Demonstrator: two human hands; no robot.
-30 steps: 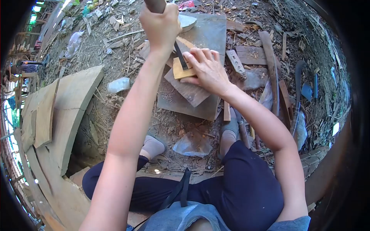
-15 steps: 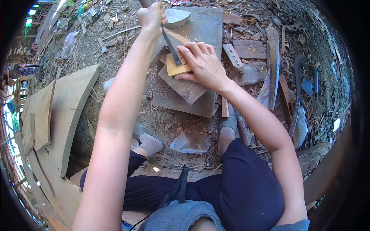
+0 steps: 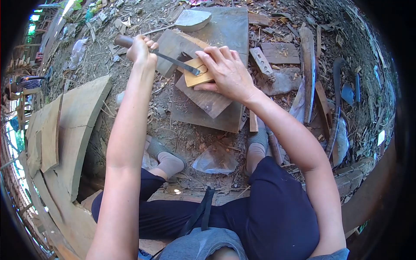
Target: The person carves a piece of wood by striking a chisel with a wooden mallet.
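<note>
My left hand (image 3: 142,50) is closed around a chisel (image 3: 177,63), just ahead of its dark wooden handle. The blade slants down to the right, and its tip rests on a small yellowish wooden block (image 3: 196,79). A shallow curved cut shows beside the tip. My right hand (image 3: 226,71) grips the block's right side, thumb at the near edge and fingers over the far edge. Beneath the block lies a brown board (image 3: 210,100), which sits on a larger grey slab (image 3: 229,30). Another wooden piece (image 3: 167,47) lies under the chisel blade.
A pale stone-like block (image 3: 193,19) rests on the slab's far end. To the right are a brick with holes (image 3: 261,60), a long wooden stick (image 3: 307,65) and a curved blade (image 3: 336,104). Large curved planks (image 3: 82,125) stand at left. A plastic bag (image 3: 214,160) lies between my feet.
My left hand has swung left and nearer to me, so the chisel now lies lower and more sideways. Its tip stays on the block, which my right hand still holds.
</note>
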